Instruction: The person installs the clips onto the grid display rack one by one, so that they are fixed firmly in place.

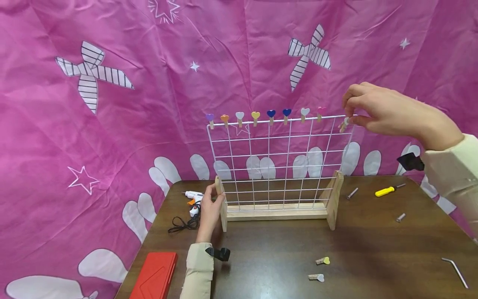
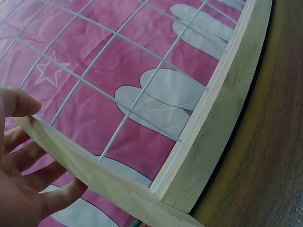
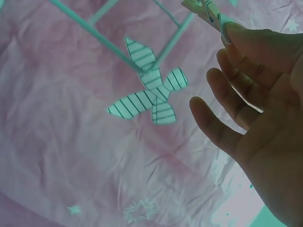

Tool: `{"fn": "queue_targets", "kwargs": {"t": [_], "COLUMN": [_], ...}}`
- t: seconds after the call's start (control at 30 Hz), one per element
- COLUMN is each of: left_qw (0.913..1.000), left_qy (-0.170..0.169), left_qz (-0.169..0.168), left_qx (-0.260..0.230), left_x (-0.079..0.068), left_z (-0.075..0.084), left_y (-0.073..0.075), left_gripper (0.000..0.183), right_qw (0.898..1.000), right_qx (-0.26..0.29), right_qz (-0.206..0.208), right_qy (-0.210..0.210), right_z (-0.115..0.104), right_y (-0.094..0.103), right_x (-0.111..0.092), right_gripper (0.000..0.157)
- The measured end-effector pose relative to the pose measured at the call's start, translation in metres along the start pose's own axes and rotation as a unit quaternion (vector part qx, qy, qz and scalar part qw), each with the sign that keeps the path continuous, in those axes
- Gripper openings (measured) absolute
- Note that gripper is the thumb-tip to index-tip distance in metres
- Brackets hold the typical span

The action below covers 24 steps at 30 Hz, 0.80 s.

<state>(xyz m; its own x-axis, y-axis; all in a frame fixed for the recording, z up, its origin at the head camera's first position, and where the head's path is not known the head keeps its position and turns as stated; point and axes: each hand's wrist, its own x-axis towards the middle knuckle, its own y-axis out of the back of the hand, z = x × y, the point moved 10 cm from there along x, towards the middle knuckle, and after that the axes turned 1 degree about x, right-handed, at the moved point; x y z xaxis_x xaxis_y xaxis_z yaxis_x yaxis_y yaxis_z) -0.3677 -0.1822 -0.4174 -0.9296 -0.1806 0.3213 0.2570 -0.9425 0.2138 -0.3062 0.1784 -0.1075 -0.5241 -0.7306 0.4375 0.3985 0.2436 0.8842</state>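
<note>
A white wire grid [image 1: 280, 179] stands upright in a wooden stand [image 1: 276, 214]. Along its top wire sit several mini clothespins with heart tops, from a purple one [image 1: 210, 118] on the left to a pink one [image 1: 321, 112]. My right hand [image 1: 396, 110] pinches another mini clothespin [image 1: 342, 126] with a white heart between thumb and forefinger, at the grid's top right corner; whether it touches the wire I cannot tell. My left hand [image 1: 210, 211] grips the stand's left wooden upright [image 2: 94, 175], thumb on one side and fingers on the other.
On the table lie two loose clothespins, yellow [image 1: 323, 261] and white [image 1: 316, 277]. A red case [image 1: 154, 274] and a glue gun [image 1: 194, 195] with black cord are at left. Bolts [image 1: 352, 193], a yellow screwdriver [image 1: 384, 191] and a hex key [image 1: 455, 272] lie right.
</note>
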Motion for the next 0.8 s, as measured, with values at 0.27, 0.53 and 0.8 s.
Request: {"fn": "queue_targets", "kwargs": {"t": [0.27,0.53,0.8], "left_qw": [1.0000,0.9999,0.9998], "left_qy": [-0.005,-0.015,-0.017], "left_qz": [-0.001,0.001,-0.002], "left_qx": [0.001,0.006,0.007], "left_x": [0.003,-0.012,-0.008], "left_z": [-0.008,0.032,0.023], "left_y": [0.000,0.005,0.003], "left_gripper": [0.040,0.037,0.038], "right_qw": [1.000,1.000,0.998], "right_qx": [-0.003,-0.001,-0.007], "right_qz": [-0.014,-0.014,-0.051], "right_qy": [-0.017,-0.008,-0.028], "right_z": [0.016,0.014,0.019], "right_y": [0.005,0.003,-0.009], "right_x": [0.015,0.028,0.036], "right_gripper": [0.015,0.014,0.010]}}
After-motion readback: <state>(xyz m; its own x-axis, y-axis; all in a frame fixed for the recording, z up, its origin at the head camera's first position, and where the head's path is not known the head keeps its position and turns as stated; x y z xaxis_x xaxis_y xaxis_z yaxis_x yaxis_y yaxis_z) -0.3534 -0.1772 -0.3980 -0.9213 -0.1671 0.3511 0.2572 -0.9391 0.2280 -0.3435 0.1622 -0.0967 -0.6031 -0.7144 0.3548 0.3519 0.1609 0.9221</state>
